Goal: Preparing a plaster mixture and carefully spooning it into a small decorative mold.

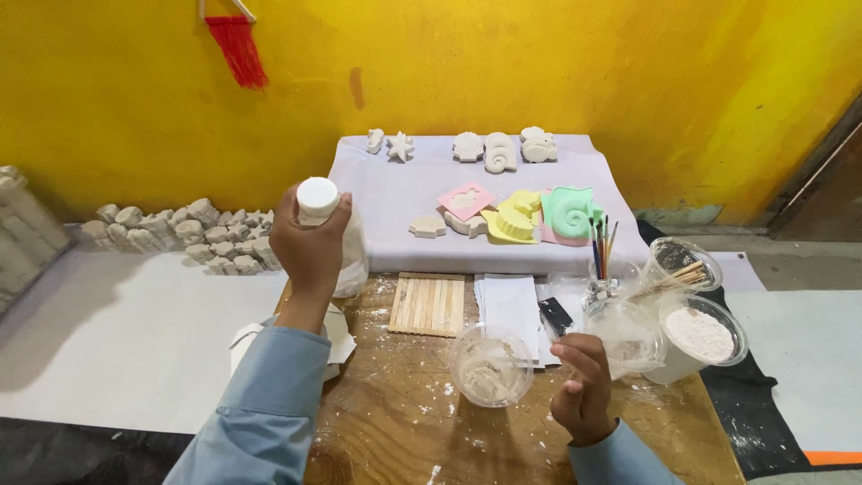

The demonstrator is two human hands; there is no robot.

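My left hand (pixel 310 247) is raised above the left side of the wooden board (pixel 395 422) and grips a white bottle with a white cap (pixel 318 199). My right hand (pixel 584 386) hovers low at the right, fingers curled, thumb and fingers pinched together; I cannot make out anything between them. A clear plastic cup (pixel 490 365) with whitish paste residue stands on the board just left of my right hand.
A slatted stick mat (pixel 429 304) and white paper (pixel 512 305) lie behind the cup. At right stand a cup of white powder (pixel 700 334), a cup with sticks (pixel 684 266) and a jar of brushes (pixel 602 256). Coloured moulds (pixel 516 220) and plaster shells (pixel 498 151) rest on a grey cloth.
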